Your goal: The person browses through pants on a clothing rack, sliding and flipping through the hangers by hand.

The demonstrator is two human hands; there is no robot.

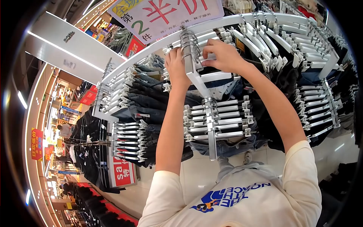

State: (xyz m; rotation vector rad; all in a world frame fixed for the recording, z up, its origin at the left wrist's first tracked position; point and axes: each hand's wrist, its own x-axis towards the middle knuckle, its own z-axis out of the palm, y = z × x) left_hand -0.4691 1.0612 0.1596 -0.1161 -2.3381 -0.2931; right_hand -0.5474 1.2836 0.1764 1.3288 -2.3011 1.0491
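My left hand (176, 70) is bent over the left ends of white clip hangers on a sloping metal display arm (192, 73). On the arm's other side, my right hand (223, 56) curls its fingers and thumb around a white clip hanger (216, 76) in the same row. The exact grip of both hands is partly hidden by the hangers and their hooks (190, 43). Dark jeans and a pale patterned garment (223, 90) hang beneath. Closer to me, a lower row of white clip hangers (219, 120) carries blue jeans (227, 146).
A white curved rail (151, 48) joins the display arms. More trousers (145, 89) hang on the left, and further hangers (315, 102) on the right. A half-price sign (166, 17) stands above. Left of my legs is a red sale sign (123, 171) on the tiled floor (193, 181).
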